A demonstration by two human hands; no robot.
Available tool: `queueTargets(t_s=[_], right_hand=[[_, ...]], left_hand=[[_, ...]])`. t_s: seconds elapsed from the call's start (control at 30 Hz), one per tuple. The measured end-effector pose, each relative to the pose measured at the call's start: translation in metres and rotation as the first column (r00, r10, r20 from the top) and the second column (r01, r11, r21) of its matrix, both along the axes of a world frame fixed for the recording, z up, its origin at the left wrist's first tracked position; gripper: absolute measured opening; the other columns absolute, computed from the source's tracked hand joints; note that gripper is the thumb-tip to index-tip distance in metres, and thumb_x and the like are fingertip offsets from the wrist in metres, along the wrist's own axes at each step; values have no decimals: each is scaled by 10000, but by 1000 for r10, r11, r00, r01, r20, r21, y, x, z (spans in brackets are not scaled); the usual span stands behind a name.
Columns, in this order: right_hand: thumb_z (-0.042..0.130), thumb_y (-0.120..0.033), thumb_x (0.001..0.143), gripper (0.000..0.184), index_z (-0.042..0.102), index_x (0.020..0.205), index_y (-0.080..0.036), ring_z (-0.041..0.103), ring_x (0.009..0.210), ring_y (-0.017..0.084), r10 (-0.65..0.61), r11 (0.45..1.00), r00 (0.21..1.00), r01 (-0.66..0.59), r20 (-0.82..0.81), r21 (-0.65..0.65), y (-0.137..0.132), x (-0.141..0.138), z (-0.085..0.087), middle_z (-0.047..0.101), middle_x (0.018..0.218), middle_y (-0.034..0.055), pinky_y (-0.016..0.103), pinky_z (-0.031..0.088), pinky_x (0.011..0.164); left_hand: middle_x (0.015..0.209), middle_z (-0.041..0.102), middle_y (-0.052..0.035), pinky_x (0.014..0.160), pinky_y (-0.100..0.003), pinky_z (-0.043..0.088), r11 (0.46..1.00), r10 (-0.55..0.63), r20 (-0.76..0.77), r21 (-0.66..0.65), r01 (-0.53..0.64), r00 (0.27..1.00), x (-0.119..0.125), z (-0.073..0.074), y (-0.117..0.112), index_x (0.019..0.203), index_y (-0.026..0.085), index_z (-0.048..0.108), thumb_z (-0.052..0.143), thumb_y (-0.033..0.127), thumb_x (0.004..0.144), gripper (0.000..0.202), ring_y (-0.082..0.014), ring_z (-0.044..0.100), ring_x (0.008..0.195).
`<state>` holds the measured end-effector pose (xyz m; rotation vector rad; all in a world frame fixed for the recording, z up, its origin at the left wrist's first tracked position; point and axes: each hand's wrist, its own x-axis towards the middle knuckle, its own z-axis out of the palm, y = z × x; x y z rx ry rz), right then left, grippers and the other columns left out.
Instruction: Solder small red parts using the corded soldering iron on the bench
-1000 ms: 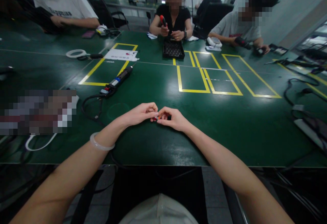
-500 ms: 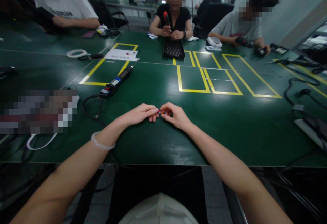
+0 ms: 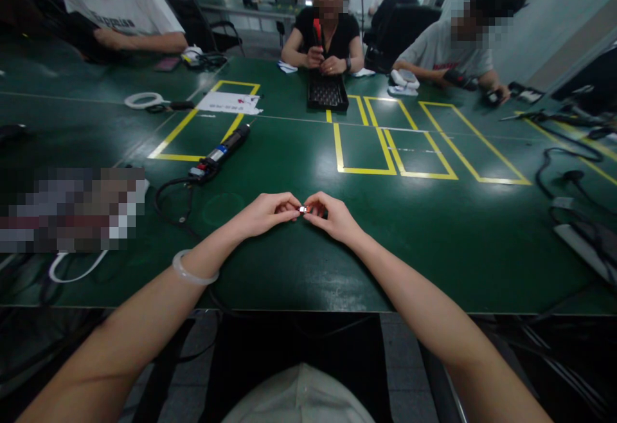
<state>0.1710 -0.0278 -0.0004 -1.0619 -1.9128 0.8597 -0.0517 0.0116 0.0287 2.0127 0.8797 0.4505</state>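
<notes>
Between my fingertips is a small red piece with a shiny metallic face (image 3: 303, 210); its exact kind is too small to make out. My left hand (image 3: 276, 211) is closed in a pinch on the piece's left side. From the right, my right hand (image 3: 331, 215) pinches its other end, where some orange-red shows. Both hands are just above the green table (image 3: 289, 269), near its front edge. A white bangle (image 3: 195, 269) circles my left wrist.
An electric screwdriver (image 3: 220, 152) with a cable lies to the left. Beyond it are a paper sheet (image 3: 229, 103) and a white-ringed tool (image 3: 144, 100). Yellow tape outlines mark the table. Across it, a person holds a red-handled tool above a black tray (image 3: 328, 98).
The fingers of my left hand have shifted from lying extended to a thumb pinch. The small piece has turned, so its shiny face shows. My right hand has barely moved.
</notes>
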Motion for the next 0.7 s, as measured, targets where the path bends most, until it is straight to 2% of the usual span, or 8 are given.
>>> queueTargets(t_s=[0.23,0.5,0.7], right_hand=[[658,-211,848,159,596,992,-182,584,723,122,3,999,1000,-2,-18,39,0,0,-2,652,893,12,264,463,679],[659,-230,866,138,615,993,-197,590,766,141,25,997,1000,-25,3,78,-4,-6,2,635,892,20,283,491,723],[640,-203,884,143,624,1026,-200,585,783,144,56,990,996,-63,64,125,-5,-6,2,607,901,21,277,481,732]], left_hand=[[842,689,-32,688,-253,458,998,4,-25,68,-3,1000,1,-1,0,1084,159,657,642,419,880,331,-156,633,755],[836,656,-12,688,-240,396,973,-106,-125,193,129,986,4,-8,-2,1007,169,649,569,347,922,213,-146,596,741],[843,649,-10,683,-241,375,968,-115,-143,205,143,983,5,-7,-3,990,163,645,559,323,915,196,-146,583,736]])
